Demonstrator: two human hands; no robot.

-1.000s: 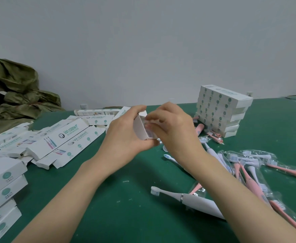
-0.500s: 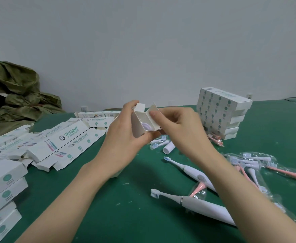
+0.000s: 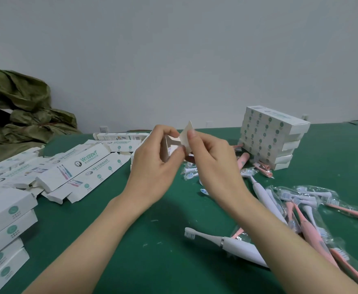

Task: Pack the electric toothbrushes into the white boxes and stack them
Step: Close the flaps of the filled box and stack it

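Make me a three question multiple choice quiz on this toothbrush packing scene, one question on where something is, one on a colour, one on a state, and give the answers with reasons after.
1. Where does the neat stack of closed boxes stand?
A. far right of the table
B. on the green fabric heap
C. under the left hand

2. What colour is the toothbrush lying nearest the camera?
A. pink
B. white
C. blue

3. What is the state of the end flap of the held box?
A. tucked shut
C. torn off and lying on the table
B. lifted open

Answers:
1 A: the stack sits on the green table beyond the right hand, on the right.
2 B: its handle and head are white.
3 B: the right hand's fingers pinch the flap, which stands up, while the left hand grips the box.
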